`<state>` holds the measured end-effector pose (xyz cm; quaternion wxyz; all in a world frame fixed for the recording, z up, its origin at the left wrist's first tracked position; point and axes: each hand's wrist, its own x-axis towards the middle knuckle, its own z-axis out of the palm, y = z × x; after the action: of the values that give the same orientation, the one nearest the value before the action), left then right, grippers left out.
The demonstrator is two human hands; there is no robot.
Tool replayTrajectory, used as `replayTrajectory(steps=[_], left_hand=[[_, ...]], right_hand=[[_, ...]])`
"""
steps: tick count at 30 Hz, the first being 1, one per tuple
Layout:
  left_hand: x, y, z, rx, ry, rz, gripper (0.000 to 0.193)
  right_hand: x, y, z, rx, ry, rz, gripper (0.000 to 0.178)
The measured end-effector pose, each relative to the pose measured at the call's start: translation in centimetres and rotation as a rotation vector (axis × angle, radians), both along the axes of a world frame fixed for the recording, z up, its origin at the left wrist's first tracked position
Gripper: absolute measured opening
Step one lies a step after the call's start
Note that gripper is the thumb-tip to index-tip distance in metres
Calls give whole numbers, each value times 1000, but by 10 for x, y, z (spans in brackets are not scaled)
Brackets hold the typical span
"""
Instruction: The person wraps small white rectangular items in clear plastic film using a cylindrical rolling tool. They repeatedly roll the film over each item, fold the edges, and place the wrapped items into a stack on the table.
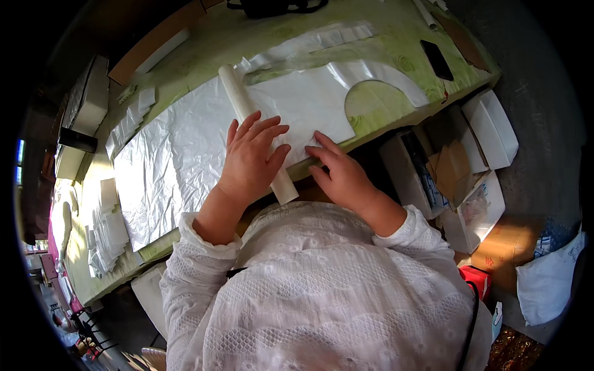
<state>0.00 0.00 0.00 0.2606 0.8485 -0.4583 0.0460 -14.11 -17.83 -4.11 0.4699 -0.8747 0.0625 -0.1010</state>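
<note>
A pale cream tube (236, 93) lies slantwise across a sheet of silvery-white plastic film (170, 154) on the table. My left hand (250, 154) is over the tube, its fingers spread and holding nothing; whether the palm touches the tube I cannot tell. To the right of it, my right hand (337, 170) is at the film's near edge with fingers apart, the fingertips at or just over the film. Left of the tube the film is wrinkled; on the right it looks smoother and ends beside a curved strip of film (383, 77).
The table has a green patterned cover (377, 111). A black phone (437, 60) lies at the right edge. Stacks of folded white film pieces (110, 238) sit on the left. White boxes (489, 130) and brown cardboard (453, 170) stand below the right edge.
</note>
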Motion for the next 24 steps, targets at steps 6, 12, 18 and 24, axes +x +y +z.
replayTrajectory(steps=[6,12,18,24], left_hand=[[-3,-79,11,224,347,-10,35],[17,-100,-6,347,378,-18,32],[22,-88,-17,67,428,36,58],[22,-84,-3,-31,787,90,58]], right_hand=[[-9,5,-8,227,-142,169,28],[-36,-11,-32,206,-262,19,19],[-40,-25,-22,294,-298,-46,17],[-17,-32,-8,243,-408,-64,15]])
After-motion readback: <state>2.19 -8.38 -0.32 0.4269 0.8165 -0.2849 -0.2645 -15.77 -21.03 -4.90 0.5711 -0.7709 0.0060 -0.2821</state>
